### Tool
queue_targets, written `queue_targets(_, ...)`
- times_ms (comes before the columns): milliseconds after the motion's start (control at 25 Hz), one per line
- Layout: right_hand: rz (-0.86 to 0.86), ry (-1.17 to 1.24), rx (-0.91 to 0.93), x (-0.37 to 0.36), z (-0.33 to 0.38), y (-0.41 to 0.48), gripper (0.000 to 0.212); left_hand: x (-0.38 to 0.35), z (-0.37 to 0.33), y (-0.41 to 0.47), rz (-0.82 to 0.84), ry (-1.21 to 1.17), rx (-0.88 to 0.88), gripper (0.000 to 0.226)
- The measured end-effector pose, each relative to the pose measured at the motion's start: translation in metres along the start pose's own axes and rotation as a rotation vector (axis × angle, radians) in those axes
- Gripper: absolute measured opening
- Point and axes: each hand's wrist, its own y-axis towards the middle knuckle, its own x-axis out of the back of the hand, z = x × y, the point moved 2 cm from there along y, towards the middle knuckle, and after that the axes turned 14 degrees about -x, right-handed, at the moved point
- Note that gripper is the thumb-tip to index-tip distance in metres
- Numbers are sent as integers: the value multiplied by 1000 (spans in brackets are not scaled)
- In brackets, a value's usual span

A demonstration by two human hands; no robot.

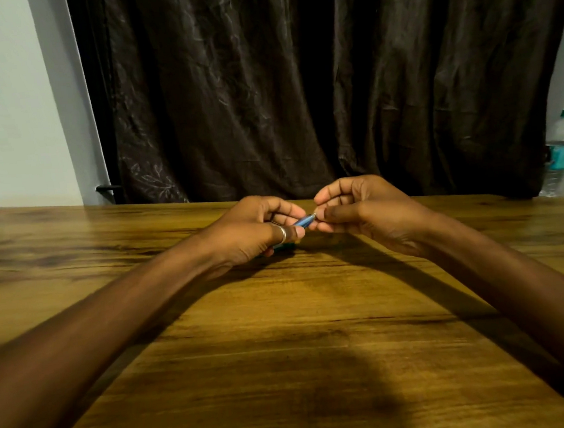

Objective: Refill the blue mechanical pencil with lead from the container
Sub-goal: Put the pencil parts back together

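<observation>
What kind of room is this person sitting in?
Probably a room in a home: a wooden table set against a dark curtain, plain pale walls, and a water bottle at the right edge.

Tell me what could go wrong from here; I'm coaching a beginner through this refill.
The left hand holds the blue pencil in the air while the right hand pinches at its tip. That meeting point is small and hard to see, so a thin lead could snap or slip unnoticed. Anything dropped would land on the dark-grained wooden table, in shadow, and be hard to find.
</observation>
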Motion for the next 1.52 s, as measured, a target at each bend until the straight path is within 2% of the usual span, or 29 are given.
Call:
queue_targets(320,-108,-298,86,-2,4,-2,23,2,5,2,-6,38,2,40)
queue_targets(520,-140,-375,96,0,5,-1,23,4,7,3,6,56,1,43)
queue_targets(840,-133,-418,110,-4,4,-2,21,3,5,3,34,87,-16,45)
queue_targets(1200,-83,-344,78,-5,-4,4,21,7,5,2,22,85,-17,46)
queue_targets(1520,-98,-345,101,-2,-2,4,22,5,2,0,33,105,-8,36)
